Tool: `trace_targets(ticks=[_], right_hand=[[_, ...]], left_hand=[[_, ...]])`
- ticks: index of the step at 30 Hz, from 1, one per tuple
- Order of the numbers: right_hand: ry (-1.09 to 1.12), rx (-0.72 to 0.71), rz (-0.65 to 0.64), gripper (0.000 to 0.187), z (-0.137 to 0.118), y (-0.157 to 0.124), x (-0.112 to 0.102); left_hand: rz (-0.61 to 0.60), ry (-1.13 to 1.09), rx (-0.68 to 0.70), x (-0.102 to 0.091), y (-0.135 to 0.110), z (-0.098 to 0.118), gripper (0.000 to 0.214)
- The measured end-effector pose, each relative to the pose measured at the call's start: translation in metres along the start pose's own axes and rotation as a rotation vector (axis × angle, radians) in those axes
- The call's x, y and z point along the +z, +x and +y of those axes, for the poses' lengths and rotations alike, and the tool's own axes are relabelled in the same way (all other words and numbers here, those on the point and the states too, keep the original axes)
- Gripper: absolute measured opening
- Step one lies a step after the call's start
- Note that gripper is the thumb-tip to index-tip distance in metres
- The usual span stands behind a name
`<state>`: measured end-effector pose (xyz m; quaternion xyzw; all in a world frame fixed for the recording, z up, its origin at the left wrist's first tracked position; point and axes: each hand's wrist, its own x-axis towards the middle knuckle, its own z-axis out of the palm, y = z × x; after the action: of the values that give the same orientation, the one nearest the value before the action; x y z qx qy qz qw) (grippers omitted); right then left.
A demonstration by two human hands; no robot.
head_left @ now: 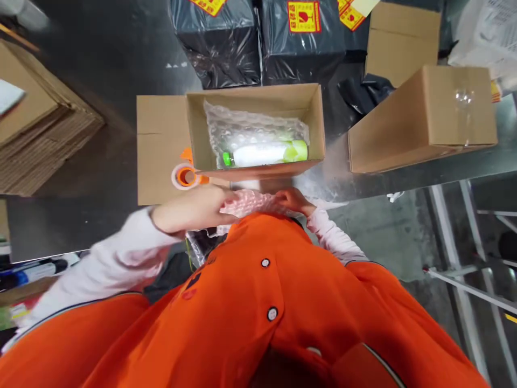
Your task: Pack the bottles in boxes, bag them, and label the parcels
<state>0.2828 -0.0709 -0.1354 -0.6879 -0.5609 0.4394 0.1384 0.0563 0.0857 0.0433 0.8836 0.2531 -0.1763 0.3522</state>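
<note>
An open cardboard box (315,116) stands on the metal table (121,59) in front of me. Inside it lies a white bottle with green ends (264,153) on a sheet of bubble wrap (250,126). Just below the box's near edge, both my hands hold a bundle of pinkish bubble wrap (252,203) against my orange shirt. My left hand (194,210) is blurred by motion and closed on the bundle's left side. My right hand (294,200) grips its right side with bent fingers.
An orange tape dispenser (184,175) lies on the box's left flap. A closed cardboard box (424,116) sits to the right, flat cartons (36,129) are stacked at left, and black wrapped parcels (258,37) with red-yellow labels stand behind. A metal frame (464,258) is at right.
</note>
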Motion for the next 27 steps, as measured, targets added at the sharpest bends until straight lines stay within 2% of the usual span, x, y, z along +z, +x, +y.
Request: trace_targets(ticks=[2, 3, 4, 6, 8, 11, 14, 18, 23, 27], right_hand=[[0.038, -0.054, -0.029, 0.023, -0.024, 0.008, -0.002], [0.047, -0.079, -0.049, 0.024, -0.035, 0.013, -0.003], [0.050, -0.100, -0.067, 0.025, -0.044, 0.018, -0.004], [0.043, -0.116, -0.092, 0.025, -0.053, 0.028, -0.005], [0.022, -0.104, -0.102, 0.022, -0.049, 0.035, -0.006], [0.037, -0.040, -0.099, 0.022, -0.030, 0.037, -0.004], [0.186, 0.003, -0.102, 0.021, -0.013, 0.037, 0.004], [0.261, -0.025, -0.044, 0.022, -0.012, 0.041, 0.020], [0.232, -0.061, 0.016, 0.019, -0.030, 0.048, 0.032], [0.149, -0.050, 0.058, 0.024, -0.050, 0.044, 0.037]], left_hand=[[0.093, 0.171, 0.043, 0.038, 0.008, -0.013, 0.055], [0.136, 0.247, 0.065, 0.055, 0.016, -0.020, 0.058], [0.171, 0.279, 0.065, 0.068, 0.024, -0.029, 0.054], [0.166, 0.257, 0.049, 0.083, 0.038, -0.052, 0.036], [0.178, 0.138, 0.029, 0.085, 0.041, -0.081, 0.033], [0.264, -0.120, -0.024, 0.077, 0.029, -0.124, 0.042], [0.211, -0.394, -0.156, 0.074, 0.012, -0.150, 0.050], [0.154, -0.630, -0.331, 0.077, 0.003, -0.158, 0.059], [0.136, -0.718, -0.339, 0.075, -0.001, -0.148, 0.060], [0.127, -0.633, -0.298, 0.069, -0.006, -0.137, 0.062]])
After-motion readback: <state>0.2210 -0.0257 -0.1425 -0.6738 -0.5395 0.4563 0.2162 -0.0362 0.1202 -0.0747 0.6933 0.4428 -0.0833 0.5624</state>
